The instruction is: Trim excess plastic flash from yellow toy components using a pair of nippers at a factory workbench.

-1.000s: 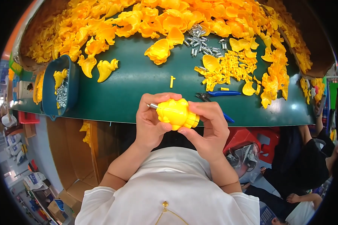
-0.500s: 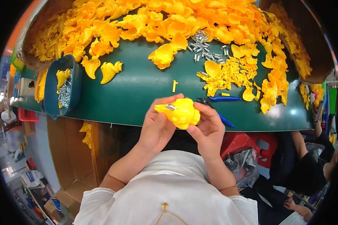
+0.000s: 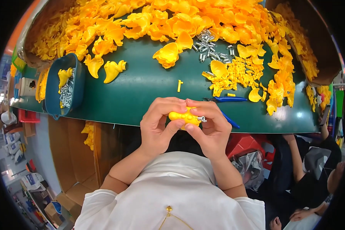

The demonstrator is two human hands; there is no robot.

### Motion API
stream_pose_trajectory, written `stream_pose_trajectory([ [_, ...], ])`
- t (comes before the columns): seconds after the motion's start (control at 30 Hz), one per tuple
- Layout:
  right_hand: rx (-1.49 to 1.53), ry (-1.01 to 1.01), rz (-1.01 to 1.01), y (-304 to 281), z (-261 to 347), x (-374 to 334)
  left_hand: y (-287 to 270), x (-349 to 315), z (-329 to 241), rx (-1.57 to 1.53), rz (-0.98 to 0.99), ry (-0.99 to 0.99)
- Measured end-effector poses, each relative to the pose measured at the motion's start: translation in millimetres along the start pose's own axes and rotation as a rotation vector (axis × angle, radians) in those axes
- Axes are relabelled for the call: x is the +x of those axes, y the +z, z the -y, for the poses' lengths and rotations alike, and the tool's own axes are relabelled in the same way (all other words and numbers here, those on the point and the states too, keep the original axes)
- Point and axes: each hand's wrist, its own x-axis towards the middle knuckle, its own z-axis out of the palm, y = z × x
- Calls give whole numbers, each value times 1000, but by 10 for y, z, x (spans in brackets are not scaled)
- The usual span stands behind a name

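Observation:
Between both hands, at the table's near edge, I grip a rounded yellow plastic toy part [image 3: 185, 116]. A small metal spring-like piece [image 3: 202, 119] pokes out of its right end. My left hand [image 3: 160, 120] has its fingers over the top and its thumb beneath on the left side. My right hand [image 3: 209, 123] pinches the other side in the same way, fingertips nearly meeting those of the left. Part of the toy is hidden under the fingers. Just beyond my right hand lie blue-handled pliers [image 3: 230, 99], one handle partly covered by the hand.
Yellow plastic shells [image 3: 180, 23] are heaped along the far side of the green table [image 3: 142, 84]. Metal springs [image 3: 207, 46] and small yellow pieces [image 3: 241, 73] lie at right. A blue basket [image 3: 79, 82] with springs stands left. Another person [image 3: 314, 168] sits at the right.
The toy part has been turned round in my hands, so its metal piece now points right instead of left. My fingers have closed further over its top.

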Motion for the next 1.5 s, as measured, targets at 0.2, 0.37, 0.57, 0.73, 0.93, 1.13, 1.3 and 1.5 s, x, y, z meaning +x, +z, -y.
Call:
stream_pose_trajectory([
  [0.2, -222, 70, 180, 71, -24, 48, -141, -114, -49, -184, -248, -261],
  [0.37, -541, 56, -10, -178, -38, 233, -1202, -430, -466, 15, -598, -285],
  [0.57, -745, 40, -1, -310, -6, 446, -1742, -833, -590, 1293, -560, -605],
  [0.73, -863, 33, 55, -257, -111, 561, -1510, -608, -783, 1518, -415, -649],
  [0.93, -996, 137, 96, -254, -106, 691, -1176, 412, -237, 1435, 24, 27],
  [1.13, -1049, -117, 51, -384, -30, 886, -1099, 595, -106, 1348, 137, -87],
  [1.3, -1095, -317, 134, -51, -310, 1407, -601, 299, 95, 732, 14, 86],
  [1.5, -1116, -241, 196, -117, -349, 1607, -507, 127, 104, 838, 185, 21],
])
